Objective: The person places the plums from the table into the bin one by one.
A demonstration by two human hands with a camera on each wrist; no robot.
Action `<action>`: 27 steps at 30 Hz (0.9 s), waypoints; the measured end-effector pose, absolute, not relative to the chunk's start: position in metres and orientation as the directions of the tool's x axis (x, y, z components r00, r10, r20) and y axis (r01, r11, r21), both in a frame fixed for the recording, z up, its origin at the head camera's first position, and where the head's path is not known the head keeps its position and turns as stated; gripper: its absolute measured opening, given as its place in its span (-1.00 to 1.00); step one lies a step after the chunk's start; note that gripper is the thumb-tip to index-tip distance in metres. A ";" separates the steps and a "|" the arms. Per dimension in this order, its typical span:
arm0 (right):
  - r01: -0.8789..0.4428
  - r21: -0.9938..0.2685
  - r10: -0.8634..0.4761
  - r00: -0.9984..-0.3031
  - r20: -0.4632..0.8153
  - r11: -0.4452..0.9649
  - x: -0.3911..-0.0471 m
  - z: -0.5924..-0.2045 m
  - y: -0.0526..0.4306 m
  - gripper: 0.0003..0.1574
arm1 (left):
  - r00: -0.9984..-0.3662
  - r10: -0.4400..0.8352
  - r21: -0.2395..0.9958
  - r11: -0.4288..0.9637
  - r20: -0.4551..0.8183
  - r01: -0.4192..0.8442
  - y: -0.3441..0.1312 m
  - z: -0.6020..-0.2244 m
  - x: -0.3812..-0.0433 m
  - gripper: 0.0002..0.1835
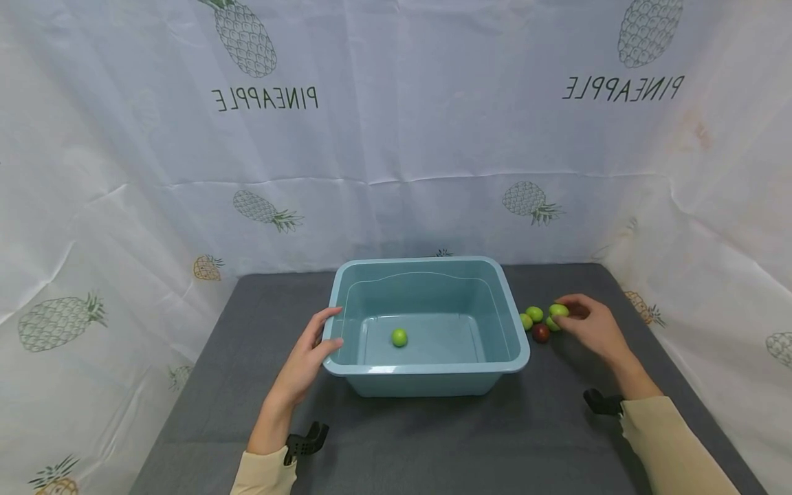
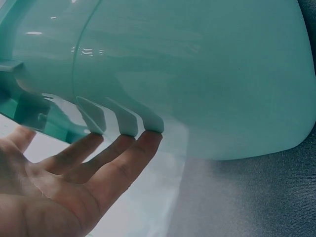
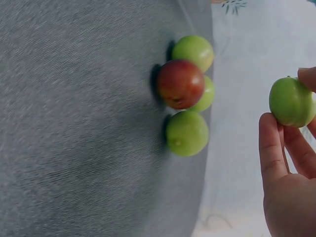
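My right hand (image 1: 595,331) pinches a green plum (image 3: 291,101) between thumb and fingers, raised off the table. Below it, a dark red plum (image 3: 181,84) and several green plums (image 3: 187,133) lie in a cluster on the table, right of the basin. A light blue plastic basin (image 1: 427,385) stands upright at the middle, with one green plum (image 1: 399,337) on its floor. At its left side my left hand (image 1: 304,357) holds the rim; in the left wrist view, three fingertips touch the outer wall (image 2: 222,84).
A dark grey cloth (image 1: 408,447) covers the table. White curtains (image 1: 396,130) printed with pineapples hang behind it and at both sides. Black straps (image 1: 306,442) sit on both wrists, next to beige sleeves (image 1: 671,440).
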State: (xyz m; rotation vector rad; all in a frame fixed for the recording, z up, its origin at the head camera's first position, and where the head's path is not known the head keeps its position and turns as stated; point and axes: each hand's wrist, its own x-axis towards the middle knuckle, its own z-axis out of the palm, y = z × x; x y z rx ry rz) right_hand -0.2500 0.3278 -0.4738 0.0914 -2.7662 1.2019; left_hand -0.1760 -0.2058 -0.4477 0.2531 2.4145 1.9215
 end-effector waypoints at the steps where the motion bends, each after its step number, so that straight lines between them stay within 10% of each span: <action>1: -0.104 -0.725 -0.006 -0.991 0.136 0.681 -0.249 -0.472 0.327 -0.44 | -0.986 0.154 0.971 0.217 0.065 0.098 -0.206 -0.448 -0.176 -0.42; 27: -0.203 -0.764 -0.139 -0.979 0.149 0.612 -0.240 -0.430 0.289 -0.45 | -0.985 0.159 0.971 0.217 0.063 0.097 -0.206 -0.448 -0.176 -0.43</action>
